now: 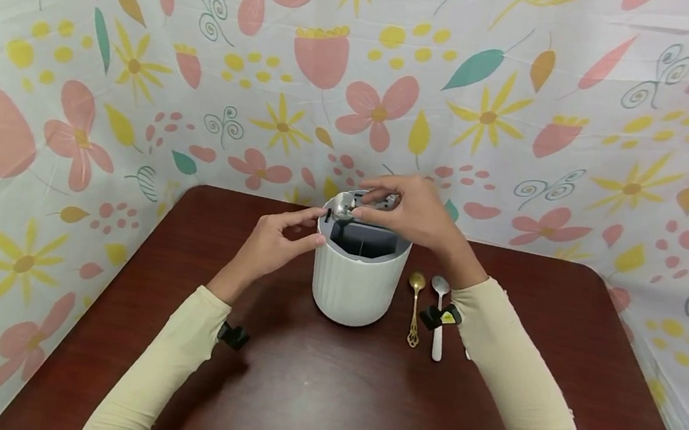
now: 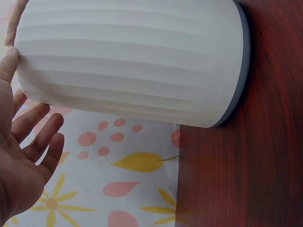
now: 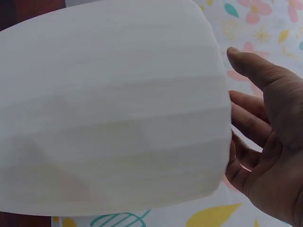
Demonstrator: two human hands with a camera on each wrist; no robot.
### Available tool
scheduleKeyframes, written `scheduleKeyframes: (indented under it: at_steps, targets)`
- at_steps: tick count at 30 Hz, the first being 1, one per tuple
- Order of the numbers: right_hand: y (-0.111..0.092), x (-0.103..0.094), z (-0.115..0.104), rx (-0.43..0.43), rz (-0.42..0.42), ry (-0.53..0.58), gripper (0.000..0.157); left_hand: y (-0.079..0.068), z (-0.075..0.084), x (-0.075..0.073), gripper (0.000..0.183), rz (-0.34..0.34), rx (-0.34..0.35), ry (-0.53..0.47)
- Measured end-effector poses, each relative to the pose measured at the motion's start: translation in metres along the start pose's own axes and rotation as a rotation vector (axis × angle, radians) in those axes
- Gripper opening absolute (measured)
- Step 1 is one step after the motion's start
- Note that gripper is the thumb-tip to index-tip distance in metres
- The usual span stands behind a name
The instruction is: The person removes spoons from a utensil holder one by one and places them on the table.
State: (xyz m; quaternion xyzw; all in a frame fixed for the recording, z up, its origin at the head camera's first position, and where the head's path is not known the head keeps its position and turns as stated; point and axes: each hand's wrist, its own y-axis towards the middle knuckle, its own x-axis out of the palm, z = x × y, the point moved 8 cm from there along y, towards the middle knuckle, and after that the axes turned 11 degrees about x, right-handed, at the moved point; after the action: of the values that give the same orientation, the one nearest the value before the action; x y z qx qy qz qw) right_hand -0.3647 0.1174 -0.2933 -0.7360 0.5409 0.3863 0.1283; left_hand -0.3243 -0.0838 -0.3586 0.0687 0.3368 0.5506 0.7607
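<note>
A white ribbed utensil holder [image 1: 356, 292] with grey inner dividers [image 1: 367, 239] stands upright on the table. Over its top, my right hand [image 1: 416, 209] pinches a shiny silver spoon [image 1: 343, 206] near its rounded head, which shows at the rim; its handle is hidden. The fingertips of my left hand [image 1: 272, 246] touch the holder's left rim and side, fingers fairly straight. In the left wrist view, the left hand [image 2: 23, 161] lies against the holder's upper edge. The right hand [image 3: 270, 137] appears beyond the holder's top in the right wrist view.
Right of the holder, a gold spoon [image 1: 414, 310] with an ornate handle and a silver spoon [image 1: 438, 320] with a white handle lie on the dark wooden table [image 1: 309, 397]. The right sleeve overlaps another pale tip. A floral cloth [image 1: 363, 67] hangs behind the table.
</note>
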Motion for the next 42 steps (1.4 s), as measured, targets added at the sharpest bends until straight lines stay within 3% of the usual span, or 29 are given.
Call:
scheduleKeyframes:
  at_steps: [21,42]
  targets:
    - [0.006,0.018,0.003,0.049,0.003,0.002,0.046,-0.002,-0.001,0.000,0.048,-0.009,-0.024,0.018]
    - [0.004,0.025,0.006,0.067,-0.012,0.012,0.041,-0.001,0.000,0.000,0.048,-0.006,-0.007,0.019]
